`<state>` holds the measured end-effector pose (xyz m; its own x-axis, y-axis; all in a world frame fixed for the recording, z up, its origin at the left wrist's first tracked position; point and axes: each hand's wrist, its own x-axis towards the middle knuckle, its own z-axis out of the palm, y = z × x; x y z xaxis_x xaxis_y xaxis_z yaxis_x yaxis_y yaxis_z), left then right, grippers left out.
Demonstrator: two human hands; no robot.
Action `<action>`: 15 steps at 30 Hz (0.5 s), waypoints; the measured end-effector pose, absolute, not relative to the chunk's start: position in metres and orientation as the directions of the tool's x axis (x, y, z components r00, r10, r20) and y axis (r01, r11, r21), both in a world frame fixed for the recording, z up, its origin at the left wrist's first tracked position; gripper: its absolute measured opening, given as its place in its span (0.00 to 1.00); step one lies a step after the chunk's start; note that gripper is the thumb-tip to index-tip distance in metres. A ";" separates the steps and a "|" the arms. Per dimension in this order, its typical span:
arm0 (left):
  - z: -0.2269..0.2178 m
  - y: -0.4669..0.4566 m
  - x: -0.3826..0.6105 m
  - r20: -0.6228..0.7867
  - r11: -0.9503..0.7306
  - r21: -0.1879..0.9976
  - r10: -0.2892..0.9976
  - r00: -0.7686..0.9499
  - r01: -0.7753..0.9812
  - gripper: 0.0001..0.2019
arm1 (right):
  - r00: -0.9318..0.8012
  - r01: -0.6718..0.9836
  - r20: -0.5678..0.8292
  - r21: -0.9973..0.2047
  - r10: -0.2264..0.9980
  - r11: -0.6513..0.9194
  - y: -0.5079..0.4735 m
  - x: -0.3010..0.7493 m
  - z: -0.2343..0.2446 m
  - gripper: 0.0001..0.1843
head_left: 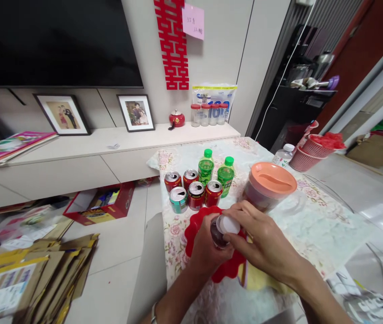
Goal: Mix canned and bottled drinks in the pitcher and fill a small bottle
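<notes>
My left hand is wrapped round a small clear bottle with dark contents, tilted over a red scalloped tray. Thumb and fingers of my right hand grip the white cap at the bottle's mouth; whether it is screwed on I cannot tell. Just beyond the hands stand several opened drink cans, among them a red can and a teal can. Behind them are two green-capped bottles, a left one and a right one. A yellow cloth lies under my right forearm.
A tub with an orange lid stands right of the cans, near a white-capped clear bottle and pink baskets. A flowered cloth covers the table. Flattened cardboard and a red box lie on the floor at left.
</notes>
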<state>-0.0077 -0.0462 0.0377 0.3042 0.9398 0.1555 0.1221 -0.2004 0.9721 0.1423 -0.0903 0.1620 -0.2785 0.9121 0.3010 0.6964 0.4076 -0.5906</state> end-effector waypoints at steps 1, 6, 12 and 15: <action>0.037 -0.046 -0.008 0.160 -0.206 0.970 0.942 0.296 0.130 0.33 | -0.287 0.715 0.269 -0.579 0.919 0.393 -0.088 0.142 0.163 0.12; 0.034 -0.046 -0.007 0.174 -0.217 0.968 0.944 0.280 0.127 0.32 | -0.312 0.784 0.183 -0.504 0.932 0.361 -0.080 0.141 0.169 0.09; 0.038 -0.044 -0.008 0.164 -0.203 0.974 0.939 0.302 0.101 0.32 | -0.283 0.821 0.114 -0.485 0.952 0.302 -0.079 0.135 0.171 0.10; 0.040 -0.044 -0.009 0.133 -0.175 0.978 0.942 0.308 0.114 0.32 | -0.177 0.873 0.047 -0.453 0.983 0.179 -0.078 0.126 0.169 0.08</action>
<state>-0.0092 -0.0438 0.0399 0.3083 0.9419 0.1329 0.1140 -0.1753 0.9779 0.1264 -0.0776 0.1693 -0.1770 0.9831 0.0473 0.8735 0.1791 -0.4528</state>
